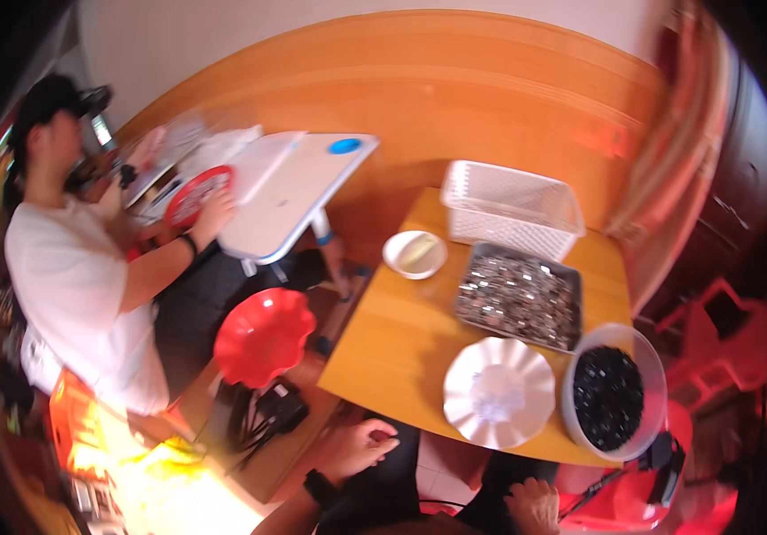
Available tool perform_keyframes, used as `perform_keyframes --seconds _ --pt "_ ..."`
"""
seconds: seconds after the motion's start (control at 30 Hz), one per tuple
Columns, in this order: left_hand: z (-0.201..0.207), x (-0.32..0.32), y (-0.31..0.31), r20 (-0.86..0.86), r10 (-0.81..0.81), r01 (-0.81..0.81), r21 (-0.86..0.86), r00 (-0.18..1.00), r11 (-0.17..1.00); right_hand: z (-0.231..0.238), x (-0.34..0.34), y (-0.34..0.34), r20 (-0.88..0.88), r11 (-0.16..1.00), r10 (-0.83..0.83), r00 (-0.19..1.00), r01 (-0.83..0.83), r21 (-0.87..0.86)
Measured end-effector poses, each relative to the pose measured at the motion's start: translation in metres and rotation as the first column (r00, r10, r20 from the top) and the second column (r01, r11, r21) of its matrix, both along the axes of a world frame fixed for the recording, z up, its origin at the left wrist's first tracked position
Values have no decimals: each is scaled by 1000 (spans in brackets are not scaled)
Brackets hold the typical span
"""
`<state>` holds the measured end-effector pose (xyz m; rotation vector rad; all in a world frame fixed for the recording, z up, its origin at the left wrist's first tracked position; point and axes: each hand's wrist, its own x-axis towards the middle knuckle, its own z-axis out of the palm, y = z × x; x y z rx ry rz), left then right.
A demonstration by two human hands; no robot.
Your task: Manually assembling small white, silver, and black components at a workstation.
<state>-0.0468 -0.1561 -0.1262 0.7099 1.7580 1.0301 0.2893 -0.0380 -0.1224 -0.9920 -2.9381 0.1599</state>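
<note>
Over my left thigh, beside the table's near edge, hovers my left hand (364, 448) with its fingers curled in and a dark band on the wrist. I see nothing between its fingertips. My right hand (533, 505) lies on my right thigh with its fingers stretched out, below the table. Nearest to both hands on the wooden table (383, 357) is a white scalloped plate (499, 392) with some small clear pieces in its middle. Right of it stands a translucent round tub (651, 383) of small black pieces. Behind the plate, a grey tray (519, 296) holds many shiny small metallic pieces.
A white bowl (414, 254) and a white perforated basket (512, 209) stand farther back. At left, a person (80, 259) reaches into a red tray (200, 196) at a white table (285, 192). A red scalloped bowl (265, 336) and red stools (726, 339) flank the table.
</note>
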Motion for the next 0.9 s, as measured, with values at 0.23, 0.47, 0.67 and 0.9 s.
perform_keyframes --seconds 0.23,0.47,0.67,0.9 --pt "2 20 4 -548 38 31 116 836 993 4 -20 -3 -30 987 -97 995 100 130" --pt "2 24 19 -561 -71 115 45 825 992 0 -9 -5 68 956 -292 954 291 21" --pt "6 18 18 -604 -101 130 4 791 991 13 1 -1 -35 981 -191 981 190 -35" --pt "5 25 20 -596 -112 155 21 795 988 31 8 2 54 975 -197 979 201 -92"
